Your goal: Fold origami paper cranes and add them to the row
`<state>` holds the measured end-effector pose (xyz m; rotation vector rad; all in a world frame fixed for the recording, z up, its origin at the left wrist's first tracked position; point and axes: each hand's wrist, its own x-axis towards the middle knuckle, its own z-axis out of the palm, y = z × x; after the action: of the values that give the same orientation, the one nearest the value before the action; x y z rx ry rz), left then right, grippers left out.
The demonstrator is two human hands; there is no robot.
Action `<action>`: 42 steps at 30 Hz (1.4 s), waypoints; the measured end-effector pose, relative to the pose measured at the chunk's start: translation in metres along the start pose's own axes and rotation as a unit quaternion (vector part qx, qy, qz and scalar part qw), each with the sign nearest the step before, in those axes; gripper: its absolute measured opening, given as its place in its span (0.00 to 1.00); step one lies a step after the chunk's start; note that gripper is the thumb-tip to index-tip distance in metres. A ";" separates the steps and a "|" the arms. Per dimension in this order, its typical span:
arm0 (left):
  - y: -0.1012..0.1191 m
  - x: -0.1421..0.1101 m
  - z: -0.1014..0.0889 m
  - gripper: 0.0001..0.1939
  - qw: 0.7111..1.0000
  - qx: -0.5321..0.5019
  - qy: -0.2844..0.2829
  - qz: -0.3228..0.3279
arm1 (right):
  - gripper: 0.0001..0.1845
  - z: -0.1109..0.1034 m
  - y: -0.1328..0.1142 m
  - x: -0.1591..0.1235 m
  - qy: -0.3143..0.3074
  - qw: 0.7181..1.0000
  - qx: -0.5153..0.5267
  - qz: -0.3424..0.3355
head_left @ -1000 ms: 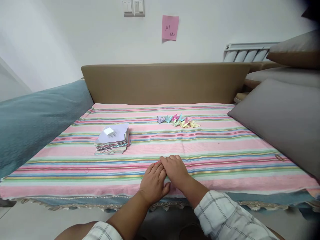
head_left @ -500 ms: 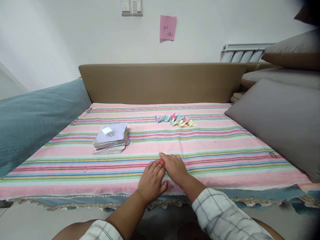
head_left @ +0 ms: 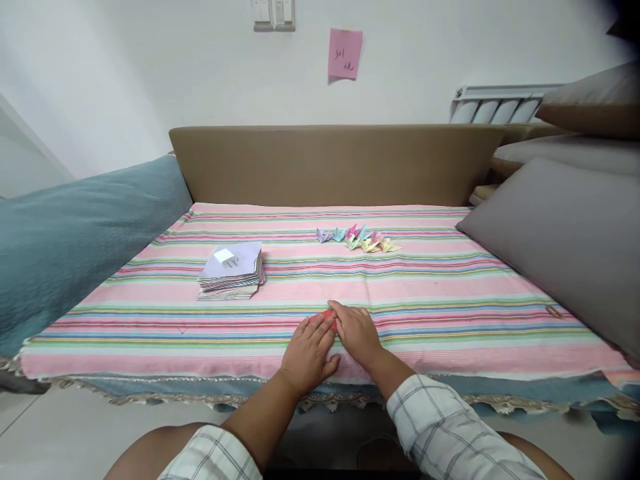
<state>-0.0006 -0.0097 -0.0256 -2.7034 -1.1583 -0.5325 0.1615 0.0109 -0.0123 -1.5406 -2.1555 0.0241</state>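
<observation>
A small piece of red paper lies on the striped cloth, mostly covered by both hands; its folded shape cannot be made out. My left hand rests flat over its near part, fingers stretched out. Curled at the paper's right side, my right hand has its fingertips pressed on the edge. Beyond the hands stands a group of several folded paper cranes in purple, blue, pink, green and yellow. To the left is a stack of paper sheets with a white plug adapter on top.
The striped cloth covers a sofa seat. A brown backrest runs along the back, a blue armrest is on the left, and grey cushions pile on the right. A small brown loop lies near the cushion.
More of the red paper shows between my hands than a second ago. My right hand has shifted slightly at its edge, and the view has moved a little.
</observation>
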 end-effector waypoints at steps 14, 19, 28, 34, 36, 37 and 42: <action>-0.008 -0.026 -0.021 0.30 0.993 0.018 0.013 -0.115 | 0.20 0.000 0.000 -0.005 -0.004 1.000 -0.008 0.005; -0.014 -0.020 -0.034 0.22 0.989 0.002 0.025 -0.147 | 0.20 0.002 0.002 -0.006 0.021 1.000 0.022 0.006; 0.006 0.001 -0.017 0.32 0.998 -0.003 -0.063 -0.020 | 0.17 0.002 -0.002 -0.007 0.051 0.991 0.124 0.013; 0.000 0.006 -0.025 0.36 0.992 0.000 -0.128 -0.001 | 0.20 -0.068 0.027 0.026 0.123 0.958 0.236 0.105; -0.001 0.007 -0.027 0.38 0.991 -0.001 -0.135 0.010 | 0.19 -0.103 0.045 0.034 0.138 0.955 0.231 0.124; -0.002 0.007 -0.026 0.40 0.991 -0.001 -0.133 0.013 | 0.18 -0.118 0.053 0.033 0.142 0.955 0.225 0.129; 0.004 0.001 -0.015 0.41 0.995 0.010 -0.094 -0.008 | 0.13 -0.114 0.058 0.004 0.057 0.964 0.170 0.198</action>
<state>-0.0013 -0.0163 -0.0112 -2.7784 -1.2241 -0.2713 0.2568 0.0061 0.0733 -1.6881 -1.6218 0.4059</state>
